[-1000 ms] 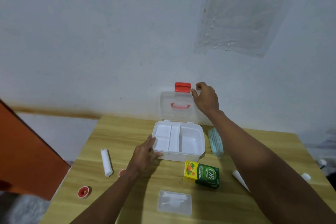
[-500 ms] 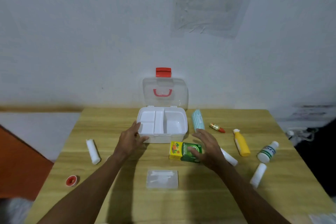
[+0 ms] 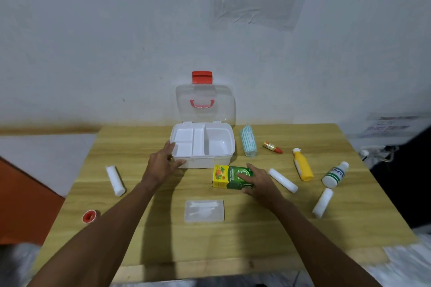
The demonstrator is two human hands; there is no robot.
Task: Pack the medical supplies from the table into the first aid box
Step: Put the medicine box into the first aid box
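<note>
On the wooden desk (image 3: 233,240), nearest the viewer at 6 o'clock, lies a clear plastic packet (image 3: 204,211) with white contents. At 9 o'clock from it, near the left edge, sits a small red tape roll (image 3: 88,216). Farther in, the right hand (image 3: 256,180) rests fingers spread on the green and yellow carton (image 3: 232,177), thumb at its near edge, laid over it rather than closed around it. At 3 o'clock from the carton lie a white roll (image 3: 282,180), another white roll (image 3: 322,202) nearer the viewer, a yellow bottle (image 3: 302,165) and a white bottle (image 3: 335,175) on their sides. At 9 o'clock lies a third white roll (image 3: 115,180). The left hand (image 3: 162,165) is open, its fingers touching the front left corner of the first aid box (image 3: 202,147). The box sits at 12 o'clock from the carton, just beyond it, its white compartments bare and its clear lid (image 3: 205,102) standing upright against the wall. At 3 o'clock from the box lie a striped blue pack (image 3: 248,143) and a small red-tipped tube (image 3: 272,147).
</note>
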